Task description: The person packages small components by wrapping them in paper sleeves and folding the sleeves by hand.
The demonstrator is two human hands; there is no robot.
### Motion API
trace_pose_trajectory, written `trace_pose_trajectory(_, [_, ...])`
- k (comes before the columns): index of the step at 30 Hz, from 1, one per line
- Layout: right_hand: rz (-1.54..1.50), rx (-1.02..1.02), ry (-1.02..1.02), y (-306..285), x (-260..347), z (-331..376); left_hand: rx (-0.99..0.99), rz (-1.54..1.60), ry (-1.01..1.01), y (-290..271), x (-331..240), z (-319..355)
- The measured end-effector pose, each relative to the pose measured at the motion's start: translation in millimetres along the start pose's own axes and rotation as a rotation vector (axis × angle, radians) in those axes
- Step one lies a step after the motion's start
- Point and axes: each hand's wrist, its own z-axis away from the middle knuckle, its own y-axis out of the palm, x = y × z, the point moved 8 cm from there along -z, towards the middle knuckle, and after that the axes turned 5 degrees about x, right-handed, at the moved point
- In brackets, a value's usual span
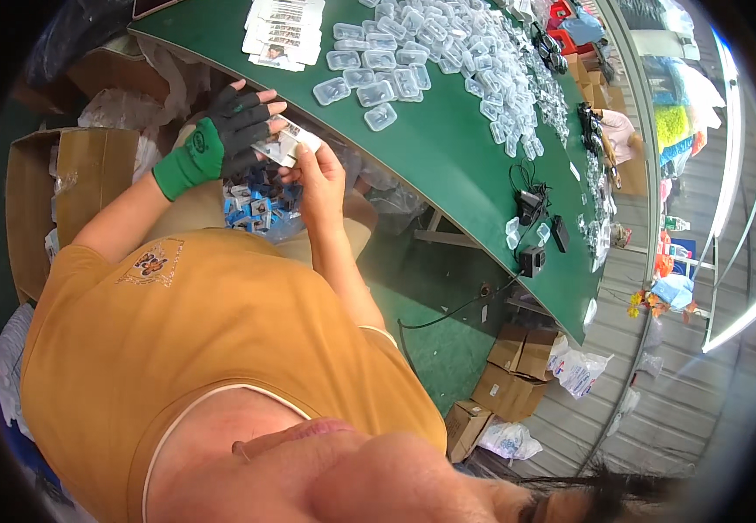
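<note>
Before my body, both hands meet at a white printed card. My right hand is bare and pinches its near right edge between thumb and fingers. My left hand, in a green and black fingerless glove, has its index finger against the card's left side; its other fingers are spread and its thumb is mostly hidden. Whether there is one card or more I cannot tell. Below the hands, small blue and white packets lie in a clear plastic bag at my lap.
On the green table are a stack of printed cards, many clear plastic boxes, and black devices with cables. The table's near edge runs just beyond my hands. Cardboard boxes stand at left and lower right.
</note>
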Motion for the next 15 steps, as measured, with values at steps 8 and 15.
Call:
trace_pose_trajectory(8, [0.622,-0.104,-0.331,9.4,26.4,15.6,-0.033,0.135,-0.117,6.8,-3.6,6.8])
trace_pose_trajectory(15, [0.966,0.105,-0.505,30.1,62.2,17.1,-0.045,0.456,-0.340,16.5,7.9,27.6])
